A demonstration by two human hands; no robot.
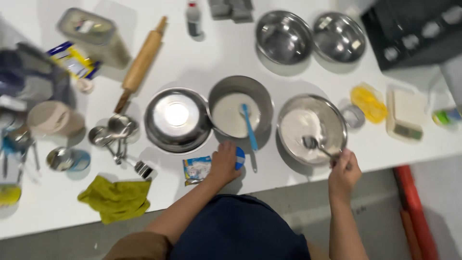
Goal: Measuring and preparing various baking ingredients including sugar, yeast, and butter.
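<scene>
Stock, mid-mix: my right hand [343,172] clenched on spoon [315,144] in flour bowl [312,129], powder unmixed. Left hand [224,163] pins blue-white lid [239,158] to table [48,212]. Centre bowl [239,113]: white batter, blue spatula [249,127].

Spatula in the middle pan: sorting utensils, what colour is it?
Light blue plastic spatula, clearest in the head view.

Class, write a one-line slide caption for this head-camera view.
Right hand holds a metal spoon in a bowl of white powder; left hand rests on a blue-and-white object.
</scene>
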